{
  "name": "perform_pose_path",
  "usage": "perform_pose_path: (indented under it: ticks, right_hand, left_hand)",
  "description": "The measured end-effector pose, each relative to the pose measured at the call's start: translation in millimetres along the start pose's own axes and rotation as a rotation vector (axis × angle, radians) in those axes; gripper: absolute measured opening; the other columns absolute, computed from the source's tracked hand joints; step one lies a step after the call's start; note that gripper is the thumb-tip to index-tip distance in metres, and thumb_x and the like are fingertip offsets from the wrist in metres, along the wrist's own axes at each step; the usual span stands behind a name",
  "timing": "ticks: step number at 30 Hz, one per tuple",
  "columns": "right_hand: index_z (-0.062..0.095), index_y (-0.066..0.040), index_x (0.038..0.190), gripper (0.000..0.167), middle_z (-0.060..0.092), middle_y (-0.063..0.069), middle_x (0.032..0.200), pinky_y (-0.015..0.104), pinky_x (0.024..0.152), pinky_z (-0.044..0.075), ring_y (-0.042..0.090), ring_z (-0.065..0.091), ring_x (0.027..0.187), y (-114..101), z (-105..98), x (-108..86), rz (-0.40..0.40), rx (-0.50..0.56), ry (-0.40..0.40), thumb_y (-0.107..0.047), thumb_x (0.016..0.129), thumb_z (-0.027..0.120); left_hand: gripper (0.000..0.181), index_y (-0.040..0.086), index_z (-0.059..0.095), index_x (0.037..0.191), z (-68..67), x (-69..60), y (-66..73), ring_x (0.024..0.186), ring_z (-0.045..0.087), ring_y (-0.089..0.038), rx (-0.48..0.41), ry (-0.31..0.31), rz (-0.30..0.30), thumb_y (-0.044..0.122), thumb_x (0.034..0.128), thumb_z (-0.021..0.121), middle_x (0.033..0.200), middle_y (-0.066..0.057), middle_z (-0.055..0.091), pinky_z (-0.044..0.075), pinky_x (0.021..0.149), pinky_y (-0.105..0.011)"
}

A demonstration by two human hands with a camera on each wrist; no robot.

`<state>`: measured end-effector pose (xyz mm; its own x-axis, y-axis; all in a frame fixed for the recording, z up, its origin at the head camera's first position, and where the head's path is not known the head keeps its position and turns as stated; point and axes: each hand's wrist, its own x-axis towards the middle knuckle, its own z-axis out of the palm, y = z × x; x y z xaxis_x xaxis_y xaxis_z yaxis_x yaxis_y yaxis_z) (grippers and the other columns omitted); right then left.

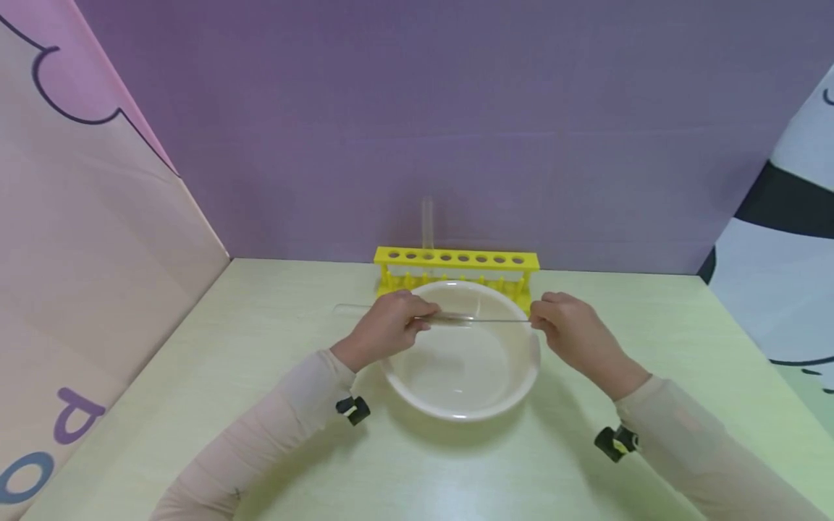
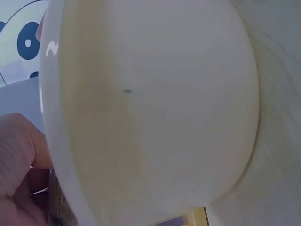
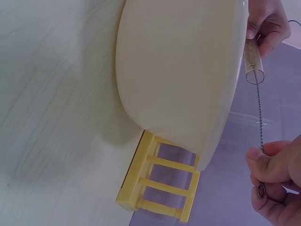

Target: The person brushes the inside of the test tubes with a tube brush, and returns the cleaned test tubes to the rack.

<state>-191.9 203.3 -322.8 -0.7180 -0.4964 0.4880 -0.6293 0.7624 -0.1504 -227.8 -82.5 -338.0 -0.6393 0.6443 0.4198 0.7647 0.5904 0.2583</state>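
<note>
Above the white bowl (image 1: pixel 459 416), my left hand (image 1: pixel 387 325) grips a clear glass test tube (image 1: pixel 352 309), held roughly level with its mouth toward the right. My right hand (image 1: pixel 573 336) pinches the twisted wire handle of a test tube brush (image 3: pixel 260 108) near its looped end. In the right wrist view the wire enters the tube's mouth and the brown bristles are inside the tube. The left wrist view shows part of the left hand (image 2: pixel 19 160) beside the bowl's rim, with bristles seen through the glass. Fingers hide the tube's middle.
Just behind the bowl stands a yellow test tube rack (image 1: pixel 456 259), partly hidden by it. One clear test tube (image 1: pixel 427 221) stands upright in the rack. All this is on a pale wood-grain table (image 1: pixel 280 318), with a purple backdrop (image 1: pixel 456 130) behind and printed panels at both sides.
</note>
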Motion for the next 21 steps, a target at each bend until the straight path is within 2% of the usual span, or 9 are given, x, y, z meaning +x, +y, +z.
perform_pose_path:
  ticks: [4,11,17,21]
  right_hand:
    - [0.058,-0.010,0.066,0.029,0.050,-0.003,0.063,0.029,0.055,0.045,0.012,0.047,0.059,0,-2,2.9,0.020,0.033,-0.038,0.016,0.075,0.066]
    - [0.060,-0.010,0.067,0.025,0.053,-0.003,0.063,0.029,0.056,0.045,0.011,0.048,0.059,-2,-6,6.0,0.066,0.082,-0.097,0.012,0.074,0.070]
    - [0.062,-0.009,0.066,0.023,0.056,-0.002,0.062,0.029,0.055,0.043,0.013,0.047,0.058,-4,-11,11.2,0.112,0.095,-0.143,0.011,0.074,0.071]
    - [0.063,-0.008,0.066,0.022,0.060,-0.002,0.064,0.028,0.054,0.046,0.012,0.051,0.058,-3,-13,15.0,0.116,0.134,-0.177,0.011,0.074,0.070]
  left_hand:
    - [0.022,0.003,0.071,0.104,1.7,0.1,1.5,0.082,0.064,-0.019,0.006,0.030,0.022,0.000,0.0824,0.069,0.095,-0.005,0.072,0.051,0.074,-0.029]
    - [0.023,0.005,0.072,0.102,7.9,1.1,2.7,0.081,0.063,-0.016,0.011,0.070,0.019,0.000,0.0802,0.071,0.093,-0.003,0.072,0.051,0.071,-0.027]
    - [0.024,0.006,0.072,0.101,9.6,1.8,7.1,0.080,0.062,-0.015,0.004,0.126,0.034,-0.002,0.0786,0.072,0.092,-0.003,0.072,0.050,0.070,-0.023]
    - [0.025,0.006,0.073,0.100,11.0,2.0,9.5,0.079,0.061,-0.015,0.009,0.175,0.057,-0.005,0.0768,0.072,0.090,-0.003,0.072,0.050,0.069,-0.023]
